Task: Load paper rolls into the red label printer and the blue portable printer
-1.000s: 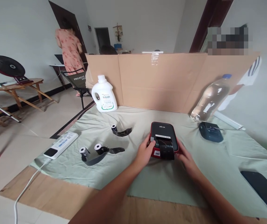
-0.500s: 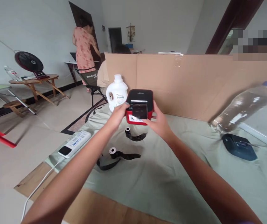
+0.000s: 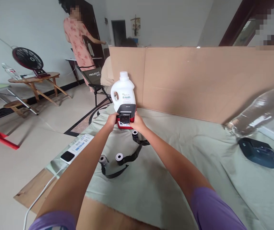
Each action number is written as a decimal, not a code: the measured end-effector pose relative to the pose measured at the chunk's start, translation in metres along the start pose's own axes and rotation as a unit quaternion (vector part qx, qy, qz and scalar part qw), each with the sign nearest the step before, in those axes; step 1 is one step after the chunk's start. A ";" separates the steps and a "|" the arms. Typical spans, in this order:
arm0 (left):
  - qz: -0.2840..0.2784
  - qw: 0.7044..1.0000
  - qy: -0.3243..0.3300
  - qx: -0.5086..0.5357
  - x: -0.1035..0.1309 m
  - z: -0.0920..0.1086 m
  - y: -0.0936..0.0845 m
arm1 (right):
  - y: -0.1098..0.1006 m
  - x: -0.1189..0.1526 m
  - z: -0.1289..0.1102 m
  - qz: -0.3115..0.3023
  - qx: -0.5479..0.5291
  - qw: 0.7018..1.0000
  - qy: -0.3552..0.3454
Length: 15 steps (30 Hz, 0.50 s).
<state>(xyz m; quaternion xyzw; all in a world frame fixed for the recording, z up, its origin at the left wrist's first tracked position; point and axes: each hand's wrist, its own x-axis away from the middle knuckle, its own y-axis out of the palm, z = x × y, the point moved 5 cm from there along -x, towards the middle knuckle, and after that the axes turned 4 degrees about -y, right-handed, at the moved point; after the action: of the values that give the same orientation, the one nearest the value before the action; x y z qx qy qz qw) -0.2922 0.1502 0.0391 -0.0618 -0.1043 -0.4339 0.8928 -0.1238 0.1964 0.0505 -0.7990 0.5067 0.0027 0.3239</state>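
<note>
Between my two hands is a small black-and-red label printer (image 3: 126,109), its dark lid facing up and a glossy black strip (image 3: 124,119) at its front. My left hand (image 3: 112,121) grips its left side; my right hand (image 3: 138,122) grips the right side. Directly behind the printer stands a white detergent jug (image 3: 123,92), partly covered by it. Nearer to me on the cloth lie three small rolls with black strips trailing out: one roll (image 3: 135,134) by my right wrist, a middle roll (image 3: 120,157), and a left roll (image 3: 103,160) beside my left forearm.
Pale green cloth (image 3: 165,191) covers the work surface. A cardboard panel (image 3: 175,83) rises behind it. At left lies a white power strip (image 3: 81,143) with a cable. At right are a dark blue flat object (image 3: 259,152) and a large clear plastic bottle (image 3: 259,111). A person (image 3: 78,41) stands beyond.
Both hands have carried the printer left and farther away, to in front of the detergent jug. The view has shifted, bringing the left roll out from behind my forearm. The standing person has stretched out an arm.
</note>
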 end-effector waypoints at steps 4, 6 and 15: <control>0.018 1.000 -0.008 -0.007 0.002 0.011 -0.001 | -0.008 0.007 0.013 -0.038 -0.021 0.997 0.059; 0.050 0.999 0.014 -0.006 0.014 0.028 -0.006 | -0.031 0.028 0.024 -0.035 -0.017 0.996 0.079; -0.298 0.870 0.327 -0.219 0.252 -0.017 0.120 | -0.313 0.251 0.117 0.248 0.315 0.902 0.161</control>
<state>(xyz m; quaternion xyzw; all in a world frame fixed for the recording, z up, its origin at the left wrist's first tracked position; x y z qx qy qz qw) -0.0437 0.0290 0.0810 -0.0760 0.2777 -0.6865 0.6677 0.2907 0.1411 0.0355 -0.4936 0.7078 -0.2053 0.4619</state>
